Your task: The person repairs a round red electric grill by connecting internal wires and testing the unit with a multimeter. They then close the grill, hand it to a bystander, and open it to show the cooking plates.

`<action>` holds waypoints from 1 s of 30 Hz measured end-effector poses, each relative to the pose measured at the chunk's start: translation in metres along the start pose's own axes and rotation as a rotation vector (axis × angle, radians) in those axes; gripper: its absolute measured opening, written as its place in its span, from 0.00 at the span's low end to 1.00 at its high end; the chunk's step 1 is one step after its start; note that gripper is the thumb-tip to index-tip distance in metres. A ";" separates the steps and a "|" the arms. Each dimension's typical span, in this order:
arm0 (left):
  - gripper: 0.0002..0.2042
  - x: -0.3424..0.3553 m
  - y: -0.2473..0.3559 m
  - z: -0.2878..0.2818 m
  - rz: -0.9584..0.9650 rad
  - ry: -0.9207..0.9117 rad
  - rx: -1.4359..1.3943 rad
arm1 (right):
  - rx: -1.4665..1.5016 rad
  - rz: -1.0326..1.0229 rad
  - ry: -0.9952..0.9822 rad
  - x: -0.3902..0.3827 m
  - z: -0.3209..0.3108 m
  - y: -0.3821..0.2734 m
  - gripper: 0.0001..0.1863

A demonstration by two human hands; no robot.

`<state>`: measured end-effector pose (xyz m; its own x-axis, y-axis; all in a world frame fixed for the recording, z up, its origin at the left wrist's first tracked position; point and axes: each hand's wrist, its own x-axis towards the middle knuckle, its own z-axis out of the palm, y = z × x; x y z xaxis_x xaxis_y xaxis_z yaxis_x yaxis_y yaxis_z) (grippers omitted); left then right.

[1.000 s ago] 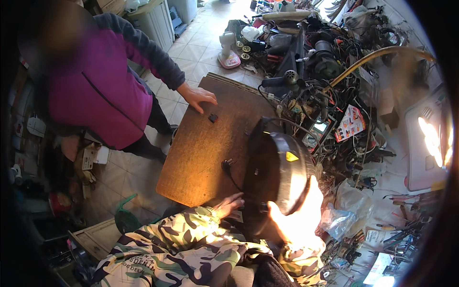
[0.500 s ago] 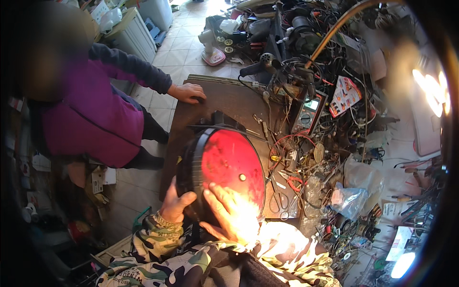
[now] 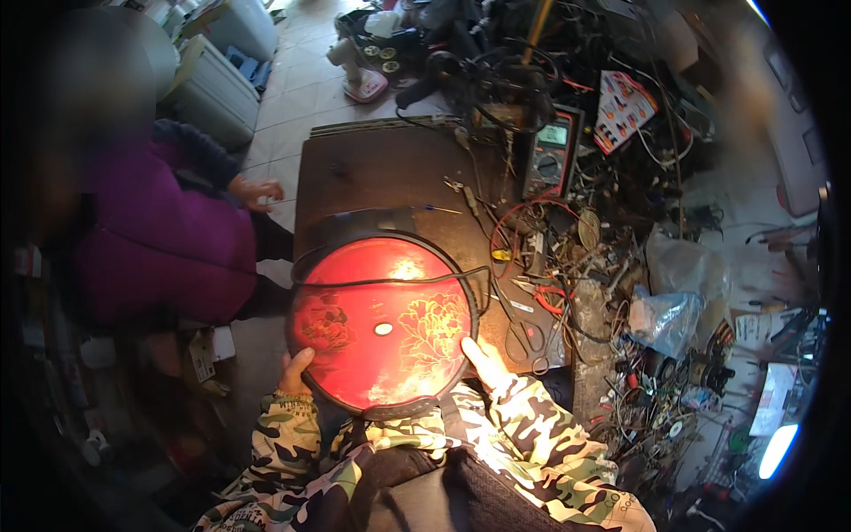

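A round red appliance (image 3: 377, 350) with a gold flower pattern and a black rim, looking like an electric baking pan, lies with its red face up at the near end of the brown table. A black power cord (image 3: 381, 283) runs across its upper part. My left hand (image 3: 295, 372) grips the rim at the lower left, the thumb showing and the other fingers hidden beneath. On the lower right, my right hand (image 3: 486, 362) holds the rim in bright light, its thumb along the edge. The underside is hidden.
Scissors (image 3: 523, 340), red-handled pliers (image 3: 551, 299) and a multimeter (image 3: 551, 155) lie right of the appliance on the table (image 3: 355, 182). Heaped cables and parts fill the right side. A person in purple (image 3: 168, 239) stands at the left, one hand (image 3: 257, 191) near the table edge.
The appliance has swung from a steep tilt to nearly flat, facing up. My right hand has moved from its face to the right rim. The other person's hand has left the table.
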<state>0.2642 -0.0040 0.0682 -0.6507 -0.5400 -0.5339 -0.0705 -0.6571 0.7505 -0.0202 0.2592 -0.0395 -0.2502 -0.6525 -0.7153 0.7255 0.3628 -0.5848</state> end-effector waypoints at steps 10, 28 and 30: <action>0.30 0.013 -0.005 -0.015 0.023 -0.006 -0.269 | -0.483 -0.316 0.294 0.014 0.010 -0.032 0.19; 0.32 0.045 -0.013 0.010 0.030 -0.059 -0.342 | -0.405 -0.520 0.289 -0.128 0.011 -0.219 0.05; 0.31 0.054 -0.030 0.002 0.007 0.011 -0.427 | -0.326 -0.505 0.214 -0.136 0.021 -0.232 0.04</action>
<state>0.2298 -0.0125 0.0180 -0.6414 -0.5497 -0.5352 0.2554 -0.8108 0.5267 -0.1415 0.2498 0.2013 -0.6575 -0.6609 -0.3618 0.2609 0.2508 -0.9322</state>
